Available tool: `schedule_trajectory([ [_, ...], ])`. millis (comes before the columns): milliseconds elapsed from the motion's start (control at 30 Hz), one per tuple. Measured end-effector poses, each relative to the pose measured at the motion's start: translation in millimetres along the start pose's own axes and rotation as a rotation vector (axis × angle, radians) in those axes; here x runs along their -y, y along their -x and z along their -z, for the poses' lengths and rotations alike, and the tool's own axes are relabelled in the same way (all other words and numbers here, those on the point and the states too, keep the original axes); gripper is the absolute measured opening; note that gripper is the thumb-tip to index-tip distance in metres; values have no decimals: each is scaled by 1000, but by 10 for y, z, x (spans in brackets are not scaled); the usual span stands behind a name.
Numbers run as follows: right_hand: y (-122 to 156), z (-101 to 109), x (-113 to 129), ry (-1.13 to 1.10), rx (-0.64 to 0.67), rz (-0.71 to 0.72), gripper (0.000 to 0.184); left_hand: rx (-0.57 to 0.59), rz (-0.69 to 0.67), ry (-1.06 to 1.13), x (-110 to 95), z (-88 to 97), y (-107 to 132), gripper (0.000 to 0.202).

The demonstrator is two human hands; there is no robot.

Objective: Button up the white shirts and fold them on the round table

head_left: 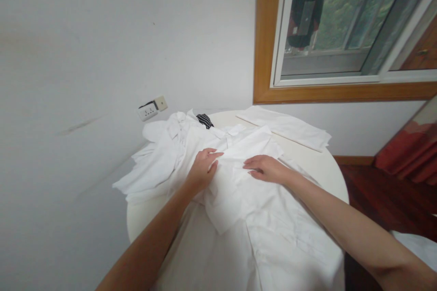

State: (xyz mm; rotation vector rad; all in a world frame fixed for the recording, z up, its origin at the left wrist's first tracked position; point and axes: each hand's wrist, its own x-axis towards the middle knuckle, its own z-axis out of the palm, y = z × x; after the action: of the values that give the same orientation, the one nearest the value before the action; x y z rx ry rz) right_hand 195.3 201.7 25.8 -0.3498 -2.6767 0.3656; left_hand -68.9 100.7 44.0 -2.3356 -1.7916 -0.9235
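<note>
Round desk (333,179) bears a shirt (232,195), left hand (201,169) loose upon it, right hand (269,169) of uncertain grip, with even outward strokes likely best for flattening creases.

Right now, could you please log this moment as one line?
left hand: on white shirt | right hand: on same shirt | folded cloth: far side of table

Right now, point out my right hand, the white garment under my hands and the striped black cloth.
Right hand (268,169): head view, on the back of the hand.
White garment (230,191): head view, on its fabric between the forearms.
Striped black cloth (205,121): head view, on its visible middle.
</note>
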Motion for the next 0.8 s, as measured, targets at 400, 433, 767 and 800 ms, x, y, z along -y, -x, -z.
schedule_trajectory([
  [400,-16,35,65,17,-28,-76,30,136,-120,245,17,187,-22,11],
  [433,-14,46,68,21,-44,-89,29,128,-83,321,44,200,-21,8],
  [767,86,323,-85,-100,-97,-266,32,280,144,506,79,340,-7,16],
  [800,96,342,-84,-125,-34,-265,33,314,147,450,83,346,-9,17],
])
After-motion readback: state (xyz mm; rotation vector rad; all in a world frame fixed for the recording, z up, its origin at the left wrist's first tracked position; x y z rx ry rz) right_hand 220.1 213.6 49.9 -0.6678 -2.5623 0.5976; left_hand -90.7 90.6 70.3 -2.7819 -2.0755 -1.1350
